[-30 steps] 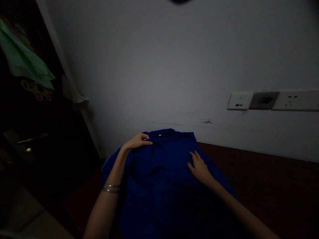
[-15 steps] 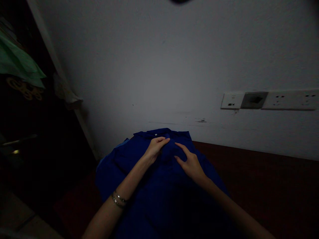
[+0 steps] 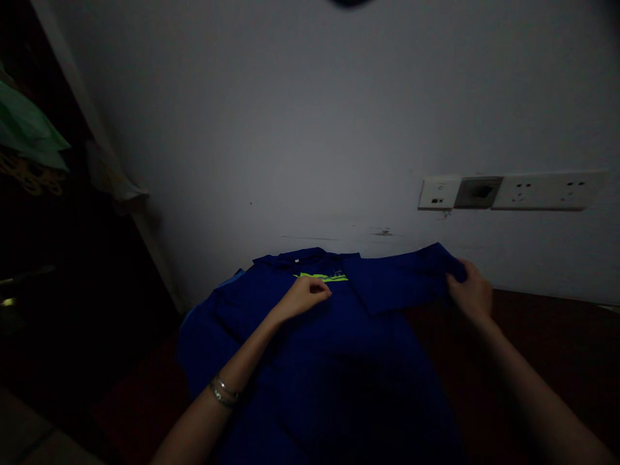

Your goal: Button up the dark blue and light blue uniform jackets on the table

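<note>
A blue collared shirt [image 3: 290,336] lies spread on the dark red surface, its collar against the wall. A small white label and a bright yellow-green stripe [image 3: 336,278] show near the neck. My right hand [image 3: 472,290] grips the outer end of a blue flap of the shirt, which looks like a sleeve [image 3: 402,278], stretched out to the right. Over the chest, just below the stripe, my left hand [image 3: 305,296] has thumb and fingertips pinched together. Whether any cloth is between them cannot be made out. A metal bracelet [image 3: 223,391] circles my left wrist.
A pale wall [image 3: 300,129] rises right behind the shirt, with a row of sockets and switches [image 3: 501,192] at right. The dark red surface [image 3: 523,349] extends to the right. At left are a dark door [image 3: 68,271] and a hanging green cloth [image 3: 29,123].
My right hand has moved from the chest out to the right and now holds the stretched flap. The yellow-green stripe has come into view. My left hand stays near the collar, slightly lower.
</note>
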### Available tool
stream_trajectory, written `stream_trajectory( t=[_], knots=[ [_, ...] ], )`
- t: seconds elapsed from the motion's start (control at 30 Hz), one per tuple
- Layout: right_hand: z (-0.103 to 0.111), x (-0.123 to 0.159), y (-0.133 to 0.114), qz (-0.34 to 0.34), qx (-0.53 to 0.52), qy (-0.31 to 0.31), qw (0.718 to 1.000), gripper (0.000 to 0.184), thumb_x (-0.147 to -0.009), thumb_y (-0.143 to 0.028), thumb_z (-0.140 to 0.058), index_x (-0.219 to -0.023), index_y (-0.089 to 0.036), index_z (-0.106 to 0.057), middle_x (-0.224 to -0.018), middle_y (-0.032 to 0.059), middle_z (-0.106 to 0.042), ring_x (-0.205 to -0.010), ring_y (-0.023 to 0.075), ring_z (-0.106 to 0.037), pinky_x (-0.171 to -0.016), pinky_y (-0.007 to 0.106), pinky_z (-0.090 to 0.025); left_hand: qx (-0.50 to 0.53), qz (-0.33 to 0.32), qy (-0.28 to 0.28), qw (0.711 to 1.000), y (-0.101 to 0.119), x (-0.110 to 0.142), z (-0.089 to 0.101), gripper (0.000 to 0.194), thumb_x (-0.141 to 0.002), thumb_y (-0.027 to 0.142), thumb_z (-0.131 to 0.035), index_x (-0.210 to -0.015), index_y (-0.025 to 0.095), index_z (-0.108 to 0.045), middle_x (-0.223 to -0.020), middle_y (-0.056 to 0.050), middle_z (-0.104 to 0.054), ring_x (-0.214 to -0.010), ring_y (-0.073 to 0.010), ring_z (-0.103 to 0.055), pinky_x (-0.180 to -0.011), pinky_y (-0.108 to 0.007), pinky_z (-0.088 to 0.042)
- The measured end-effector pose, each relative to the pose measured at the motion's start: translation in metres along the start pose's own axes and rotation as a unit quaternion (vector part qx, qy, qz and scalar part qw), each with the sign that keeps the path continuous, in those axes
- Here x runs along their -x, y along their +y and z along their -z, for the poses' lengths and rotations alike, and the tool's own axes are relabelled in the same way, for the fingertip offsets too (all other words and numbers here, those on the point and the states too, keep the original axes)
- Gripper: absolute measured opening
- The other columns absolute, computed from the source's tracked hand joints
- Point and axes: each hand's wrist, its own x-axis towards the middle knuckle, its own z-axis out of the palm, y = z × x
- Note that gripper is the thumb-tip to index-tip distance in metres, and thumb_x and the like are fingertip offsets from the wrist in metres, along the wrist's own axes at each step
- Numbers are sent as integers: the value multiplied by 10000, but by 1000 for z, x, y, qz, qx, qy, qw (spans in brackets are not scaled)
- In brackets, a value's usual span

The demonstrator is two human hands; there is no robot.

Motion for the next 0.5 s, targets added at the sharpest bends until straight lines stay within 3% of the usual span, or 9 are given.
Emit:
stream_trajectory(
  t=[0.1, 0.23, 0.37, 0.5],
  knots=[
    [-4, 8, 34, -41, 109, -60, 991, 486, -790, -343, -381, -1249, -200, -455, -960, 183, -609, -812, 321, -591, -624, 416, -445, -32, -35, -78, 996, 5, 6, -12, 217, -741, 307, -557, -834, 149, -673, -817, -45, -672, -738, -151, -602, -656, -218, -425],
    [-20, 22, 54, 20, 168, -152, 974, 457, -791, -259, -340, -1223, -202, -478, -1007, 177, -579, -870, 321, -558, -623, 415, -437, -73, -96, -168, 978, 13, 16, -28, 315, -731, 392, -581, -961, 187, -650, -948, -42, -662, -854, -170, -603, -732, -230, -421],
    [-31, 25, 55, 38, 215, -126, 968, 435, -785, -269, -370, -1179, -152, -511, -1081, 222, -506, -998, 369, -474, -670, 445, -420, -109, -158, -246, 950, 11, 22, -48, 391, -692, 409, -626, -1031, 213, -621, -1062, -66, -621, -952, -193, -577, -789, -248, -412],
    [-28, 19, 27, 0, 229, -97, 969, 486, -761, -346, -452, -1185, -111, -489, -1255, 276, -336, -1098, 457, -368, -730, 551, -373, -112, -167, -265, 943, 2, 21, -62, 236, -708, 305, -627, -916, 198, -662, -996, -59, -644, -901, -178, -589, -759, -226, -406]
  ],
)
